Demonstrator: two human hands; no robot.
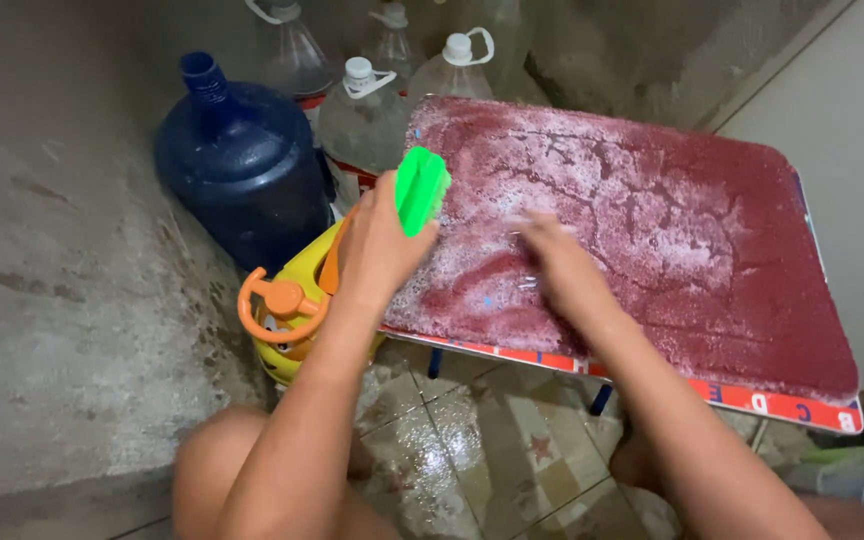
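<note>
Left hand [377, 245] grip closed on one green brush [421, 188], right hand [557, 265] flat on one red mat [692, 230]

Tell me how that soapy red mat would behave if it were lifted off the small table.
The red mat would probably flop and sag: it looks like soft pile lying flat on the small table. White suds cover it, so it is likely waterlogged, heavy for its size, and slippery to grip. The wet tiled floor suggests it would drip.
</note>
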